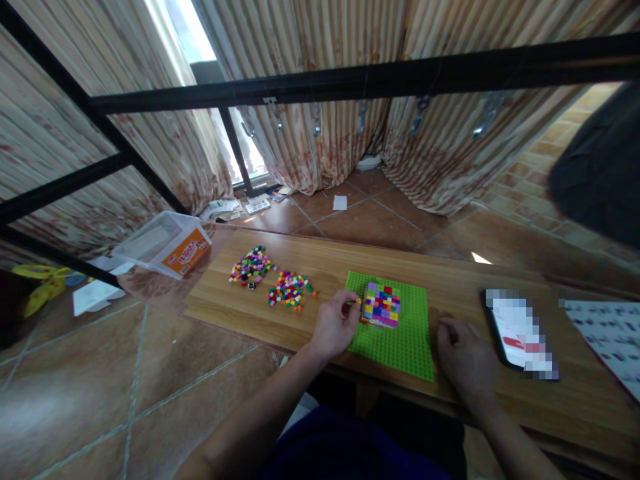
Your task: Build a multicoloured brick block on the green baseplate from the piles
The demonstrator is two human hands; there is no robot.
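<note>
Multicolored brick build (383,308) sat on green baseplate (414,347). Left hand (335,325) pinched small yellow piece (358,301) at the build's left edge. Right hand (465,357) rested curled on wooden table (450,283), grip unclear. Two loose brick piles (290,290) lay farther left.

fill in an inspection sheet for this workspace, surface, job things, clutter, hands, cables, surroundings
surface: wooden table, bare wood showing between the things on it
job's things: green baseplate bearing a multicoloured brick block; two loose brick piles, one farther left, one nearer the plate
clutter: phone and printed sheet at the right; clear box at the left end
hands: left hand pinches a small yellowish piece beside the block; right hand rests loosely curled right of the baseplate
cables: nothing seen
surroundings: striped curtains, black metal frame, tiled floor
</note>
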